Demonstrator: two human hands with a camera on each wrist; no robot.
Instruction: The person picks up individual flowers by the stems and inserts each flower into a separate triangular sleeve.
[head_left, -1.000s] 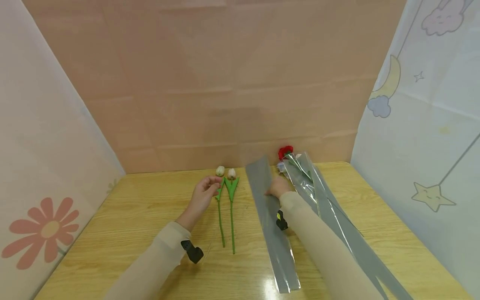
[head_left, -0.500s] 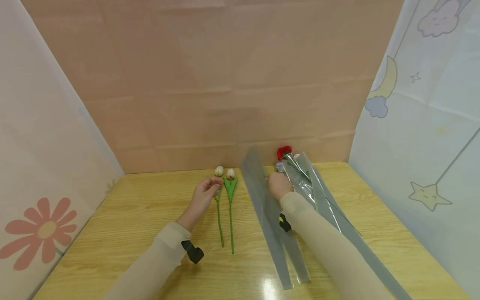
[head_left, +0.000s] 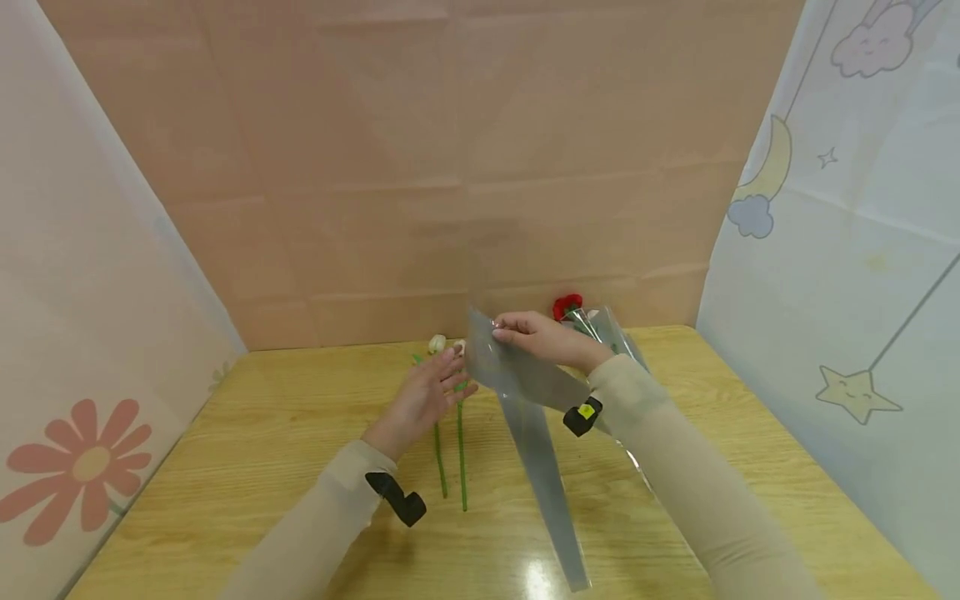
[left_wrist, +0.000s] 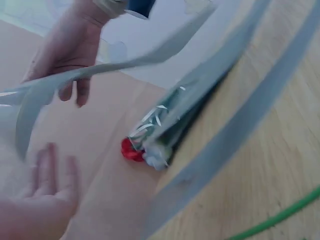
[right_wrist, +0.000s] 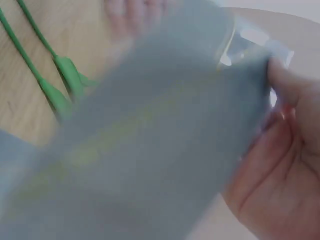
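Observation:
Raised above the table, my right hand (head_left: 551, 342) pinches the top end of a grey see-through flower sleeve (head_left: 525, 379) between thumb and fingers. In the right wrist view the sleeve (right_wrist: 145, 135) fills the middle, blurred, with the thumb on its edge. My left hand (head_left: 422, 400) is beside it, fingers spread and holding nothing, close to the sleeve's left edge. Two white tulips with green stems (head_left: 462, 458) lie under and beside that hand, which partly hides their blooms (head_left: 437, 342). Another flat grey sleeve (head_left: 546, 479) lies on the table below the raised one.
To the right, behind the right forearm, lie wrapped flowers with a red bloom (head_left: 567, 306); in the left wrist view a pale blue bloom (left_wrist: 157, 156) shows beside it. A wooden table (head_left: 300, 417) stands between a peach back wall and patterned side sheets.
My right hand has lifted one sleeve off the other and brought it up and left, its lower part bending rightward. The left hand has turned, its fingers spreading towards the sleeve.

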